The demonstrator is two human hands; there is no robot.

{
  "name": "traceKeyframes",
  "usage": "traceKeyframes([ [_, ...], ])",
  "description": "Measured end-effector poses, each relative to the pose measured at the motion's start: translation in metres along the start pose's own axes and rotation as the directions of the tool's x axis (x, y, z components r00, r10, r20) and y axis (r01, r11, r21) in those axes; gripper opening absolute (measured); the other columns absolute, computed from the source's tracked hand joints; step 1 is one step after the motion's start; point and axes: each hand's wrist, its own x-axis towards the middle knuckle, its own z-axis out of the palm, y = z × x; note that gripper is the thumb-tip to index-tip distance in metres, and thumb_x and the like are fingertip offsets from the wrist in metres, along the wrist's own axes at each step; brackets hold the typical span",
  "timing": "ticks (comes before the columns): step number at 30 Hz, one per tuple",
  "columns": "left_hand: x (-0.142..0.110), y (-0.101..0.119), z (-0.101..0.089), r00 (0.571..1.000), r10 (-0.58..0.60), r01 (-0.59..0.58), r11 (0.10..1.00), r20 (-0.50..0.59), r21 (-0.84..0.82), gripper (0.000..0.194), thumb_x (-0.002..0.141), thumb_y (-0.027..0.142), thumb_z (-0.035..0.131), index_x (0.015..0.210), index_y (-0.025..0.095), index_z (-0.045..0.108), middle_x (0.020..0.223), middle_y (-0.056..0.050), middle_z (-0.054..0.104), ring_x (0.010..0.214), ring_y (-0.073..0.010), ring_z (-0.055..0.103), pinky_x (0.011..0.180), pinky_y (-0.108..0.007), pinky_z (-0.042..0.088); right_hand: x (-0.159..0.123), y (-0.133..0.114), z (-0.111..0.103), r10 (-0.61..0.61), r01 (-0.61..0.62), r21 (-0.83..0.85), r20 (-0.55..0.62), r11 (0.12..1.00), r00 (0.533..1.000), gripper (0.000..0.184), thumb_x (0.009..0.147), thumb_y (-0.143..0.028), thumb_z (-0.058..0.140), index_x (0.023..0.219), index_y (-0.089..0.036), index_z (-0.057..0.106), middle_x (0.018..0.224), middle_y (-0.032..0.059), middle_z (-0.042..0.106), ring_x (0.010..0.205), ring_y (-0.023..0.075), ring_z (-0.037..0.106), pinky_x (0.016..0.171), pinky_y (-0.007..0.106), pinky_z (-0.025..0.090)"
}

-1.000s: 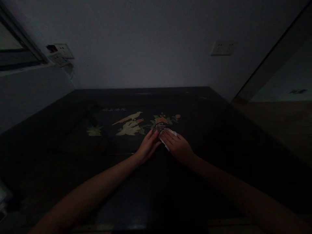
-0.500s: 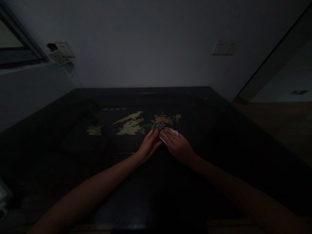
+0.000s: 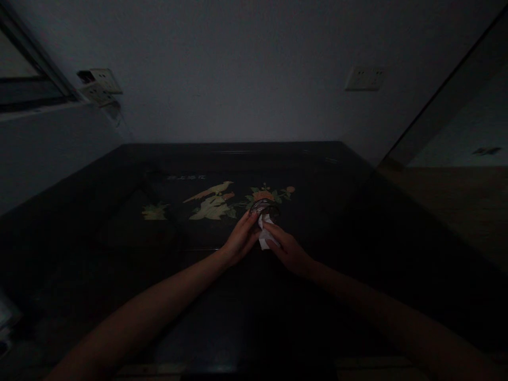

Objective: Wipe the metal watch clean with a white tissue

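Near the middle of the dark table, my left hand [image 3: 241, 235] grips the left side of a small round object [image 3: 272, 209] with a shiny, see-through rim, which looks like a glass dish. Its exact kind is hard to make out in the dim light. My right hand [image 3: 290, 251] has its fingers closed on a white tissue [image 3: 265, 239]. The tissue hangs down between the two hands, and its upper end touches the near side of the dish.
The glossy black table [image 3: 206, 312] carries an inlaid bird [image 3: 216, 188] and a flower picture [image 3: 263, 196]. Behind it rises a pale wall with a socket plate [image 3: 365, 78] on the right and more sockets [image 3: 103, 80] on the left. Wooden floor [image 3: 456, 206] shows at right.
My right hand has drawn back toward me from the dish, and the tissue has shifted down with it, baring more of the rim. My left hand stays nearly in place.
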Motion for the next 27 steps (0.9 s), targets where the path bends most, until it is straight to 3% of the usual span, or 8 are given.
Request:
traceKeyframes([
  [5, 0.000, 0.000, 0.001, 1.000, -0.005, 0.005, 1.000, 0.006, 0.009, 0.032, 0.079, 0.032, 0.070, 0.106, 0.017, 0.065, 0.105, -0.007, 0.068, 0.098, -0.0184, 0.063, 0.094, -0.031, 0.046, -0.001, -0.001, 0.002, 0.099, -0.093, 0.087, -0.060, 0.992, 0.993, 0.043, 0.098, -0.031, 0.035, 0.135, -0.016, 0.049, 0.131, 0.0139, 0.060, 0.122, 0.0220, 0.056, 0.099, 0.038, 0.050],
  [10, -0.001, 0.000, 0.000, 1.000, -0.001, 0.001, 1.000, 0.005, 0.013, 0.031, 0.080, 0.030, 0.069, 0.108, 0.018, 0.064, 0.109, -0.008, 0.067, 0.100, -0.0196, 0.062, 0.093, -0.033, 0.047, 0.000, -0.001, 0.003, 0.031, -0.029, 0.030, -0.088, 0.999, 0.996, 0.038, 0.094, -0.022, 0.042, 0.129, -0.013, 0.054, 0.126, 0.0150, 0.063, 0.119, 0.0219, 0.058, 0.099, 0.039, 0.050],
  [18, 0.002, -0.002, -0.006, 1.000, -0.015, 0.015, 1.000, 0.000, -0.004, 0.028, 0.079, 0.029, 0.070, 0.105, 0.019, 0.066, 0.109, -0.006, 0.067, 0.100, -0.0184, 0.062, 0.091, -0.031, 0.048, 0.002, 0.009, -0.004, -0.147, 0.141, -0.252, -0.005, 0.957, 0.989, 0.051, 0.085, -0.004, 0.037, 0.132, -0.013, 0.053, 0.129, 0.0120, 0.061, 0.124, 0.0193, 0.054, 0.104, 0.040, 0.047],
  [22, 0.003, -0.003, -0.006, 1.000, -0.021, 0.021, 1.000, 0.011, -0.013, 0.028, 0.078, 0.029, 0.071, 0.104, 0.020, 0.067, 0.108, -0.005, 0.068, 0.097, -0.0154, 0.062, 0.087, -0.027, 0.048, 0.004, 0.012, -0.008, -0.172, 0.174, -0.463, 0.047, 0.869, 0.984, 0.044, 0.089, -0.005, 0.039, 0.127, -0.011, 0.058, 0.127, 0.0142, 0.063, 0.123, 0.0226, 0.055, 0.103, 0.042, 0.047],
  [27, 0.000, -0.002, -0.005, 0.999, -0.019, 0.018, 1.000, 0.029, 0.022, 0.027, 0.080, 0.029, 0.069, 0.106, 0.021, 0.067, 0.116, -0.005, 0.065, 0.104, -0.0154, 0.059, 0.091, -0.028, 0.046, 0.006, 0.011, -0.014, -0.180, 0.188, -0.594, 0.074, 0.782, 0.981, 0.036, 0.091, -0.009, 0.045, 0.124, -0.010, 0.060, 0.128, 0.0155, 0.062, 0.124, 0.0265, 0.054, 0.102, 0.045, 0.047],
])
